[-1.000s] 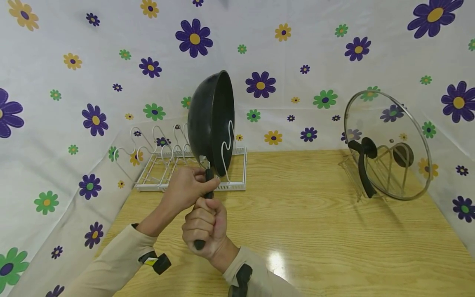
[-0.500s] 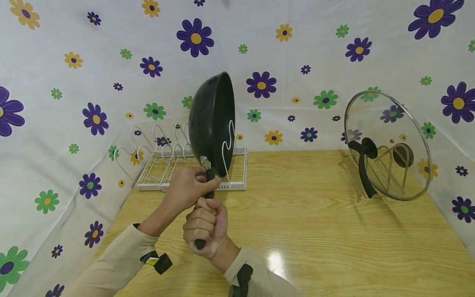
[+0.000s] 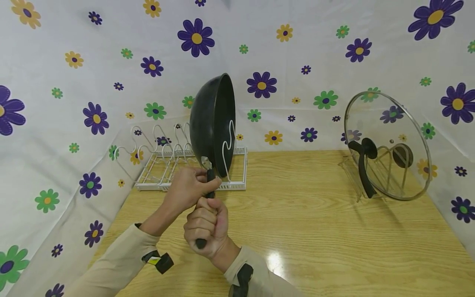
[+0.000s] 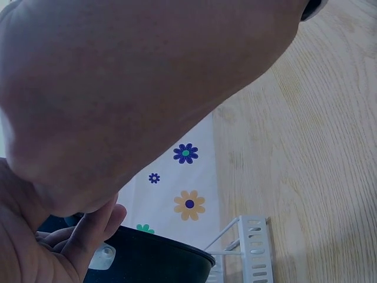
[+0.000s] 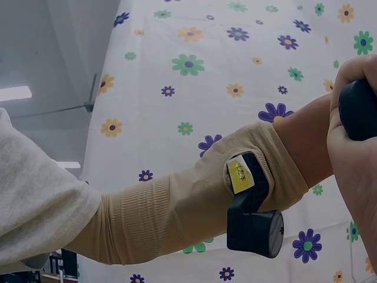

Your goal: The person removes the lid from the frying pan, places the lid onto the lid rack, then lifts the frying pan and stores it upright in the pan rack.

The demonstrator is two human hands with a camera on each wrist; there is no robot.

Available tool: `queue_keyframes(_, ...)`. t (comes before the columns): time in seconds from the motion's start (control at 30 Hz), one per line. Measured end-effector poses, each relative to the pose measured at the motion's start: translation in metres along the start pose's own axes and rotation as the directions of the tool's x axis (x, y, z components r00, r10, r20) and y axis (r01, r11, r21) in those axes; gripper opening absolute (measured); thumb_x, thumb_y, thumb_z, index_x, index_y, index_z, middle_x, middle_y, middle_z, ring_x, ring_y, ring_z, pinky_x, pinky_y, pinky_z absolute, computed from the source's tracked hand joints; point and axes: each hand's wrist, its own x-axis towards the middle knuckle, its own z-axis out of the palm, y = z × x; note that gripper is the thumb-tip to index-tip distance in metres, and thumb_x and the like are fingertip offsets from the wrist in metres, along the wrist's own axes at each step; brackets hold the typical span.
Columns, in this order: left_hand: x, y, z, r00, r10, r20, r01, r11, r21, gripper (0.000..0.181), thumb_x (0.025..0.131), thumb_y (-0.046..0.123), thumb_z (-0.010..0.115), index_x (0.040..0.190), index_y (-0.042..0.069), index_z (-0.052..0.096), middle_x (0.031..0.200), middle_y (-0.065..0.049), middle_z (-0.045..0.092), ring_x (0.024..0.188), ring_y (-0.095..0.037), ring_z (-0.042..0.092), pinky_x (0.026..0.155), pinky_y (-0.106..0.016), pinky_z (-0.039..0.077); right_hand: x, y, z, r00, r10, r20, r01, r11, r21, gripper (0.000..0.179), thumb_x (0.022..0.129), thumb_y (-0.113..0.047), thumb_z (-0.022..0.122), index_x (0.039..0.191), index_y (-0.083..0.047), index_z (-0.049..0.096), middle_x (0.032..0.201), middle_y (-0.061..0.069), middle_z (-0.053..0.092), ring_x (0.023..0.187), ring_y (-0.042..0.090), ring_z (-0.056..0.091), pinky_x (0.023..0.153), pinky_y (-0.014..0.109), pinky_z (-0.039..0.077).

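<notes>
A black wok (image 3: 202, 119) stands on its side in the right end of a white wire rack (image 3: 237, 186), its hollow facing right. Its black handle points toward me. The left hand (image 3: 187, 185) pinches that handle close to the metal bracket, thumb across the top. Nearer me, the right hand (image 3: 204, 225) grips the handle in a fist, and the handle's tip shows below it. In the left wrist view the wok's dark side (image 4: 165, 259) lies beyond the curled fingers. The right wrist view shows the handle's butt end (image 5: 359, 112) in the right hand.
The rack's other wire dividers (image 3: 159, 144) stand left of the wok. At the right of the wooden table (image 3: 315, 231), a glass lid (image 3: 419, 123) with a black handle leans in a small wire stand (image 3: 346, 169). Flowered white cloth (image 3: 297, 49) covers the wall behind.
The wok's top edge has dipped slightly and shifted a touch to the right. Both hands keep the same hold on the handle; the rack and lid stay where they were.
</notes>
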Motion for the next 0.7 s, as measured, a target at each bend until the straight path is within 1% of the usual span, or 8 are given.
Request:
queue_keyframes(0.13,-0.0002,0.0,0.0004,1.0,-0.008,0.008,0.008,1.0,0.004,0.035,0.089,0.033,0.077,0.066,0.012,0.059,0.053,0.007,0.039,0.049,-0.013,0.038,0.047,-0.025,0.029,-0.0007,-0.0003,-0.0002,1.0,-0.004,-0.002,0.004,1.0,0.001,0.047,0.101,-0.014,0.054,0.059,-0.019,0.033,0.045,-0.009,0.03,0.037,0.003,0.024,0.04,0.016,0.022)
queue_keyframes(0.33,-0.0002,0.0002,0.0008,1.0,-0.026,0.015,0.026,1.0,-0.002,0.029,0.089,0.034,0.077,0.076,0.009,0.069,0.055,0.005,0.051,0.053,-0.015,0.048,0.048,-0.027,0.035,-0.0007,-0.0005,-0.0003,1.0,-0.003,-0.001,0.003,1.0,-0.001,0.047,0.101,-0.015,0.054,0.059,-0.02,0.033,0.045,-0.009,0.03,0.037,0.002,0.024,0.04,0.016,0.022)
queue_keyframes(0.43,-0.0001,0.0001,0.0013,0.999,-0.029,0.013,0.029,1.0,0.003,0.028,0.089,0.034,0.077,0.078,0.009,0.071,0.057,0.005,0.055,0.053,-0.015,0.05,0.048,-0.027,0.036,-0.0007,-0.0006,-0.0003,1.0,-0.003,-0.001,0.003,1.0,-0.003,0.047,0.1,-0.015,0.054,0.059,-0.02,0.033,0.045,-0.009,0.03,0.037,0.002,0.024,0.04,0.015,0.022)
queue_keyframes(0.53,-0.0001,0.0,0.0019,0.999,-0.032,0.012,0.032,0.999,0.002,0.029,0.089,0.034,0.077,0.076,0.01,0.069,0.056,0.006,0.053,0.053,-0.015,0.048,0.048,-0.027,0.035,-0.001,-0.0007,-0.0003,1.0,-0.005,-0.002,0.005,1.0,-0.003,0.047,0.1,-0.015,0.054,0.059,-0.02,0.033,0.045,-0.009,0.03,0.037,0.002,0.024,0.04,0.015,0.022)
queue_keyframes(0.7,-0.0001,-0.0009,0.0032,0.999,-0.034,0.015,0.034,0.999,0.001,0.032,0.089,0.034,0.077,0.071,0.011,0.064,0.054,0.007,0.045,0.051,-0.014,0.044,0.047,-0.026,0.032,-0.0019,-0.0008,-0.0004,1.0,-0.006,-0.004,0.006,1.0,0.001,0.047,0.1,-0.015,0.054,0.059,-0.02,0.033,0.045,-0.01,0.03,0.037,0.002,0.024,0.04,0.015,0.022)
